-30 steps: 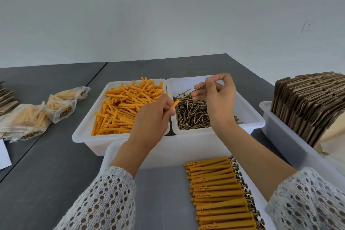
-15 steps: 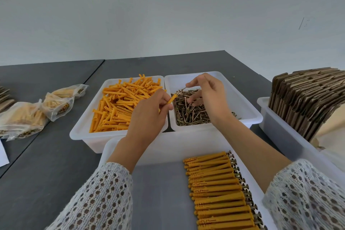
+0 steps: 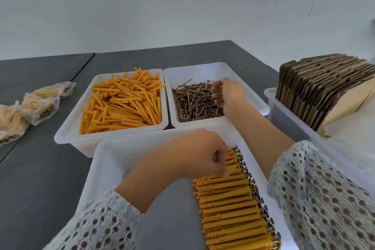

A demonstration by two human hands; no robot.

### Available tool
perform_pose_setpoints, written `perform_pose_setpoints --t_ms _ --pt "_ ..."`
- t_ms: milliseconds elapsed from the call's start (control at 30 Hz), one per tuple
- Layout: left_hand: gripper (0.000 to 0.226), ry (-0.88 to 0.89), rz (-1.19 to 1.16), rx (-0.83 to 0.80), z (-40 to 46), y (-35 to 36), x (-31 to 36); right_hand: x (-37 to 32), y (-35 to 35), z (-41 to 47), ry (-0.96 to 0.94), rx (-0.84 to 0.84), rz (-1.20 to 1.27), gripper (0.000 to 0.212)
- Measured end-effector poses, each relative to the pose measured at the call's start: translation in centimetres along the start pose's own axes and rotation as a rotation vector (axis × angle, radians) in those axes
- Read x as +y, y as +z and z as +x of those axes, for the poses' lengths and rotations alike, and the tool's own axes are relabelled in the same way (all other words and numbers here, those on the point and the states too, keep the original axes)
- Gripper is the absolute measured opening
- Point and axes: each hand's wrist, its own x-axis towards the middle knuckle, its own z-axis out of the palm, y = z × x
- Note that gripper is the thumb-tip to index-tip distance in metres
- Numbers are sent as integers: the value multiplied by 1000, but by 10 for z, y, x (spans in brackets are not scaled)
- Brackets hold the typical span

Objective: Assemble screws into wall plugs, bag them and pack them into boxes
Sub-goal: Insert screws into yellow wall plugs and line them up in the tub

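While hands work, filled bags [image 3: 38, 105] lie left, flat cartons [image 3: 318, 85] right.

Single head-worn wide-angle view, looking forward and down, close over white trays [image 3: 113, 144] at lower centre, grey table [image 3: 40, 168] left, pale wall [image 3: 182, 6] filling upper frame

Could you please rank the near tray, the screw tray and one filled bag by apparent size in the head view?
1. Near tray, though nearness inflates it.
2. Screw tray.
3. Filled bag.
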Motion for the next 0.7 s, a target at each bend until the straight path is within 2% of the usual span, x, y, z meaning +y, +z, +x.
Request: perform_pose_setpoints --t_ms 167,333,700 --pt "20 64 189 -37 6 28 22 2 1 2 -11 -16 -45 28" --pt "27 140 446 26 9 50 34 2 1 3 -19 -31 -81 28" --pt "43 38 482 66 14 53 33 4 4 6 -34 -59 -153 30"
